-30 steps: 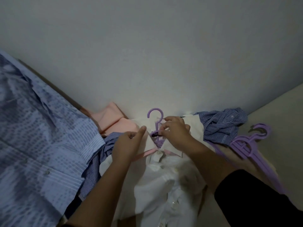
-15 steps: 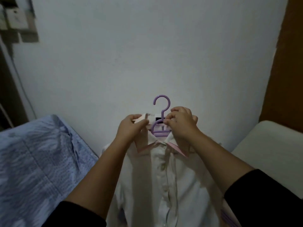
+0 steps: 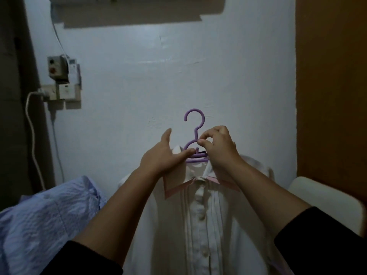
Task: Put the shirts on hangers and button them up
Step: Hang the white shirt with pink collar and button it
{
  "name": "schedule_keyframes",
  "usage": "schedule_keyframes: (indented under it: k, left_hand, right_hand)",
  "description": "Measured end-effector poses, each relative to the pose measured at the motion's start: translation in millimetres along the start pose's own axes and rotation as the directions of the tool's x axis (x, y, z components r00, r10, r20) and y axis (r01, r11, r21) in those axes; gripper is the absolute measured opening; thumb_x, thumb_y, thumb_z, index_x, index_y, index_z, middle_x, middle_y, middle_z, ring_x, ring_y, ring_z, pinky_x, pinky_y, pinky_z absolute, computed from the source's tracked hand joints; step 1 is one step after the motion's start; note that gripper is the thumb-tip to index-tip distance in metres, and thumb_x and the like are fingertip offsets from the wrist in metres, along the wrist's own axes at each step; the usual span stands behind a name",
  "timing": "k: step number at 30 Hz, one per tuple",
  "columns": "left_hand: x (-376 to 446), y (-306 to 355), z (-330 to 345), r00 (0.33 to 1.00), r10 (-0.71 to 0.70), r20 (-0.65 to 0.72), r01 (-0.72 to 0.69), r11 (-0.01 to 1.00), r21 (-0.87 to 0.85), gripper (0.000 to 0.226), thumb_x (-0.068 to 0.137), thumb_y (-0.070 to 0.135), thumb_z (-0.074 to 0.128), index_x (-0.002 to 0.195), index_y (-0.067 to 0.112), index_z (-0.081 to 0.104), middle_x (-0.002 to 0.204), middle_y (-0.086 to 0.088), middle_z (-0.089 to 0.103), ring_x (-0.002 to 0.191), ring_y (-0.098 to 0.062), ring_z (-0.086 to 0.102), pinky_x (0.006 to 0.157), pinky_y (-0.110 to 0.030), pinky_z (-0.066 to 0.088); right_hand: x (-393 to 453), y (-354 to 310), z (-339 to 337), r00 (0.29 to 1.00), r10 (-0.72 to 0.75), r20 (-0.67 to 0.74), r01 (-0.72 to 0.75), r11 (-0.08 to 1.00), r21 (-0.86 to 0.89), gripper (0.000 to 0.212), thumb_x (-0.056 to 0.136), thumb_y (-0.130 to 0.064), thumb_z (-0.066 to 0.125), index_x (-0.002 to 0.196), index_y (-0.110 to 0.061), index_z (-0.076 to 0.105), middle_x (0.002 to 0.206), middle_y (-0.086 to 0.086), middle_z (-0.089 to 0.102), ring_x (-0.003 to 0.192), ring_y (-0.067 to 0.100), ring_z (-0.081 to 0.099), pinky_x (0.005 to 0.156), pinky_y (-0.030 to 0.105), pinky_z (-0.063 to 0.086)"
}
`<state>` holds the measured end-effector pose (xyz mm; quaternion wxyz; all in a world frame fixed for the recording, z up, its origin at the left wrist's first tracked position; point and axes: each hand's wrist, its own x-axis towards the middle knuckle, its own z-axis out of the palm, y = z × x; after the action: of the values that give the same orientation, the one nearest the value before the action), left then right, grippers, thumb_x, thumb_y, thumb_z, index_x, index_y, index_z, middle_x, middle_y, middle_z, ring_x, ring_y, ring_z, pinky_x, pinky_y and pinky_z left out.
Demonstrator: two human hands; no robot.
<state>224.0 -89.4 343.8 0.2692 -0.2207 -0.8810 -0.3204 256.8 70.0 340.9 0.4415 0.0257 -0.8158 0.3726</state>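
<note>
white shirt [image 3: 200,225] held up in front of the wall on a purple hanger [image 3: 195,132], right hand [image 3: 218,147] pinching the hanger neck, left hand [image 3: 163,157] fingers straight, resting on the collar

white shirt [image 3: 200,225] hem cut off below; purple hanger [image 3: 195,133] shoulders hidden inside

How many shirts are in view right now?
2. A white shirt hangs on the purple hanger, held up in the middle before the wall. A blue shirt lies at lower left. Others may be out of view.
</note>
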Motion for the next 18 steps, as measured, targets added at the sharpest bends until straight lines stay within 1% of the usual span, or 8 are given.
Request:
schedule_keyframes:
  k: [1,3,6,7,9,12,13,18]
  left_hand:
    - [0,2,-5,0.999,-0.046,0.027,0.046,0.999,-0.022,0.097,0.074,0.072,0.058,0.15,0.025,0.02,0.152,-0.004,0.035,0.132,-0.027,0.044,0.101,-0.039,0.039]
    - [-2,7,-15,1.0,0.013,0.026,-0.01,0.994,-0.112,0.087,0.075,0.064,0.064,0.146,0.021,0.034,0.147,-0.002,0.043,0.126,-0.024,0.049,0.095,-0.034,0.043]
    - [-14,15,-28,0.965,0.174,-0.199,-0.227,0.931,-0.285,0.056,0.08,0.05,0.067,0.13,0.028,0.054,0.115,0.0,0.066,0.099,-0.013,0.063,0.073,-0.018,0.045]
    - [-17,16,-32,0.949,0.187,-0.254,-0.267,0.906,-0.328,0.048,0.083,0.048,0.063,0.126,0.03,0.056,0.112,0.001,0.068,0.095,-0.008,0.063,0.072,-0.014,0.044]
    - [-23,16,-37,0.939,0.204,-0.278,-0.296,0.89,-0.346,0.038,0.091,0.048,0.052,0.126,0.033,0.056,0.119,0.002,0.065,0.1,-0.004,0.06,0.079,-0.011,0.044]
    - [-26,9,-44,0.931,0.293,-0.216,-0.315,0.946,-0.074,0.046,0.091,0.059,0.034,0.133,0.044,0.047,0.132,0.009,0.058,0.111,-0.011,0.058,0.09,-0.029,0.048]
    - [-28,5,-46,0.924,0.321,-0.207,-0.322,0.946,0.032,0.049,0.091,0.059,0.03,0.135,0.045,0.044,0.135,0.011,0.055,0.113,-0.012,0.057,0.091,-0.03,0.048]
    - [-39,-24,-58,0.834,0.518,-0.188,-0.4,0.804,0.44,0.055,0.095,0.053,0.028,0.146,0.033,0.032,0.133,0.0,0.056,0.108,-0.021,0.059,0.078,-0.032,0.051]
  right_hand:
    - [2,-4,-5,1.0,-0.012,0.002,0.012,0.999,-0.033,0.011,0.086,-0.042,0.056,0.077,-0.037,0.058,0.113,-0.018,0.041,0.1,0.021,0.051,0.086,0.039,0.046]
    - [6,-10,-14,0.999,-0.039,0.024,0.041,0.993,-0.115,0.012,0.09,-0.037,0.055,0.079,-0.033,0.059,0.118,-0.011,0.044,0.102,0.019,0.047,0.084,0.034,0.034]
    - [10,-19,-24,0.999,-0.044,0.012,0.045,0.991,-0.13,0.014,0.091,-0.038,0.053,0.086,-0.029,0.061,0.12,-0.008,0.047,0.1,0.022,0.049,0.079,0.033,0.027]
    - [12,-21,-27,0.999,-0.046,0.003,0.046,0.991,-0.123,0.015,0.091,-0.04,0.052,0.087,-0.028,0.061,0.121,-0.007,0.047,0.099,0.022,0.05,0.078,0.033,0.027]
    - [15,-27,-30,0.999,-0.053,0.014,0.054,0.992,-0.117,0.015,0.092,-0.04,0.052,0.088,-0.028,0.061,0.123,-0.007,0.045,0.1,0.023,0.05,0.078,0.032,0.025]
    - [17,-34,-33,0.997,-0.079,0.011,0.08,0.994,-0.08,0.014,0.093,-0.038,0.052,0.088,-0.027,0.059,0.128,-0.005,0.042,0.102,0.023,0.049,0.082,0.032,0.026]
    - [18,-36,-34,0.995,-0.096,0.0,0.095,0.993,-0.073,0.013,0.093,-0.037,0.052,0.088,-0.027,0.058,0.128,-0.004,0.042,0.101,0.021,0.049,0.084,0.033,0.027]
    - [21,-43,-28,0.986,-0.148,-0.08,0.146,0.989,-0.027,0.01,0.091,-0.035,0.057,0.086,-0.027,0.056,0.126,0.0,0.043,0.107,0.022,0.048,0.093,0.038,0.038]
